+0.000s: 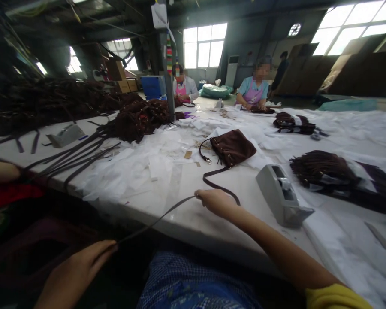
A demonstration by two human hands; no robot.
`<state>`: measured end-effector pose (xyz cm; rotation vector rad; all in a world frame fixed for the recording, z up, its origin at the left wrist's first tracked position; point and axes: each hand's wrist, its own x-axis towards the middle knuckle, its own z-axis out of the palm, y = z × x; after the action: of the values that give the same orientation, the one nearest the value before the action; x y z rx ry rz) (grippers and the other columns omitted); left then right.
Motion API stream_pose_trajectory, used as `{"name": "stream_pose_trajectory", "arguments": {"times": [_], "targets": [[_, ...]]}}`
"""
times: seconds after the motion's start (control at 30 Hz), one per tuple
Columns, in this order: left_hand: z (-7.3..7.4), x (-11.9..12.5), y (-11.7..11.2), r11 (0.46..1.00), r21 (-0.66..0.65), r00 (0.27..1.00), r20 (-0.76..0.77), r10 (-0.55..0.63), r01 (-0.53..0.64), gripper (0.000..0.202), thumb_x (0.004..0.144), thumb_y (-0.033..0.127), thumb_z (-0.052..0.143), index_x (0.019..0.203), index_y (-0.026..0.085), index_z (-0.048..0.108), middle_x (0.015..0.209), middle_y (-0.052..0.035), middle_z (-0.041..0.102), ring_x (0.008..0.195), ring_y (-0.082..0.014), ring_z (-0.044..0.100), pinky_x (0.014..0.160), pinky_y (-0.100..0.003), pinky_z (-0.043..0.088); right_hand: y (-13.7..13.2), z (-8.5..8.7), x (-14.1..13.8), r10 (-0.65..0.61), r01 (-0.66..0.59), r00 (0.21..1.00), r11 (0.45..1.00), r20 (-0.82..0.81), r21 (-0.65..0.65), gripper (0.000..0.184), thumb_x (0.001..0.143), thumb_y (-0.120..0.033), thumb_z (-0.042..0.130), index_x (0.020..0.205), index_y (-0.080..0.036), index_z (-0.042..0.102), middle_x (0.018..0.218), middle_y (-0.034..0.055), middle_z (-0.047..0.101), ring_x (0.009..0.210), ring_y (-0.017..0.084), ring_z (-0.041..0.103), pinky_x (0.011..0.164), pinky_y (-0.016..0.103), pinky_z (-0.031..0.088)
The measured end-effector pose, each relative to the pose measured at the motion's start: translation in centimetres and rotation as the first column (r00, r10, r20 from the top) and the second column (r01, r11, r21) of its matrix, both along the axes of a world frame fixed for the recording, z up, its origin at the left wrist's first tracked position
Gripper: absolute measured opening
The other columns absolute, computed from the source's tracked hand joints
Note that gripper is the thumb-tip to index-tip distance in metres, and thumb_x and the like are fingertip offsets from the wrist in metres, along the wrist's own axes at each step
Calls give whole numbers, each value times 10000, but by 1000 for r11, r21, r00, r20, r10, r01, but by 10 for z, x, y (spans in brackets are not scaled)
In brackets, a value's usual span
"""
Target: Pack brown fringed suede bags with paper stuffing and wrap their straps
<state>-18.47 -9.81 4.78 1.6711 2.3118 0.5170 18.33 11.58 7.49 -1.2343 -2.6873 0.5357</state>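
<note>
A long dark strap (157,220) stretches between my two hands, sagging slightly over the table's front edge. My left hand (79,268), low and in front of the edge, is closed on one end of it. Above the tabletop my right hand (217,201) pinches the strap between thumb and fingers. Past the right hand the strap curls across the table toward a dark brown drawstring bag (234,148) with metal eyelets. That bag lies on its side, with a short buckled strap piece (206,156) at its left.
A grey tape dispenser (284,195) stands right of my right hand; another (66,135) is at left. Brown bags (141,118) with trailing straps pile up left. Stacked bags (328,169) lie right. White wrapping sheets (125,167) cover much of the table (167,231). Two people work across it.
</note>
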Motion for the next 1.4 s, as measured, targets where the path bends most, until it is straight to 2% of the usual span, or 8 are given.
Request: {"name": "stream_pose_trajectory", "arguments": {"times": [0.17, 0.37, 0.6, 0.7, 0.83, 1.03, 1.2, 1.4], "targets": [[4, 45, 4, 987, 103, 992, -38, -121, 124, 291, 788, 498, 568, 969, 378, 762, 1052, 30, 767, 934, -265, 734, 785, -300, 583, -50, 8, -34, 317, -329, 898, 944, -306, 13, 714, 892, -390, 654, 1513, -226, 342, 1403, 140, 558, 1240, 272, 555, 988, 338, 434], [24, 93, 24, 951, 78, 953, -69, -294, 299, 304, 887, 492, 515, 1036, 363, 746, 1089, 0, 759, 956, -256, 726, 801, -293, 560, -66, 1, -56, 474, -541, 817, 827, -329, -152, 460, 956, -305, 546, 1412, -275, 499, 947, 18, 751, 835, 170, 702, 733, 224, 474], [30, 92, 41, 970, 101, 971, 74, -227, 219, 281, 879, 496, 562, 996, 326, 753, 1022, -6, 768, 913, -242, 715, 812, -286, 519, -34, -24, -44, 331, -430, 823, 894, -461, -127, 375, 946, -337, 554, 1310, -251, 589, 1089, 55, 731, 979, 199, 677, 857, 276, 471], [33, 96, 83, 966, 142, 918, 306, -252, 217, 400, 883, 583, 528, 963, 253, 739, 936, -49, 755, 855, -228, 695, 779, -296, 515, -37, -31, -55, 284, -478, 732, 862, -620, -169, 297, 978, -383, 486, 1121, -208, 678, 908, 44, 733, 813, 166, 663, 784, 260, 475], [18, 83, 152, 947, 237, 796, 605, 30, -216, 632, 843, 725, 447, 1033, 157, 651, 1011, -121, 708, 690, -181, 650, 609, -286, 506, -29, -46, -59, -129, -315, 653, 850, -747, -423, 455, 1005, -504, 349, 891, -182, 650, 607, -7, 621, 509, 115, 508, 550, 232, 421], [-17, 97, 209, 945, 195, 743, 666, 69, -262, 792, 567, 414, 890, 1235, 160, 547, 893, -62, 688, 682, -160, 635, 641, -258, 489, -14, -57, -54, -422, -315, 471, 740, -775, -595, 490, 932, -639, 413, 888, -187, 596, 571, -30, 579, 363, 81, 368, 362, 203, 259], [-2, 100, 190, 959, 116, 565, 823, 53, -260, 565, 777, 315, 763, 1271, 157, 539, 932, -69, 689, 805, -156, 674, 787, -295, 551, -4, -56, -54, -519, -223, 362, 759, -775, -612, 434, 928, -576, 444, 986, -183, 619, 727, 12, 659, 392, 73, 422, 391, 219, 352], [39, 68, 102, 926, 39, 111, 994, 3, -374, 318, 820, 135, 697, 1116, 250, 683, 987, -13, 724, 815, -120, 699, 747, -225, 589, 8, -66, -58, -662, -220, 207, 686, -720, -694, 386, 859, -476, 538, 1108, -186, 587, 965, 83, 667, 584, 124, 573, 504, 273, 508]]}}
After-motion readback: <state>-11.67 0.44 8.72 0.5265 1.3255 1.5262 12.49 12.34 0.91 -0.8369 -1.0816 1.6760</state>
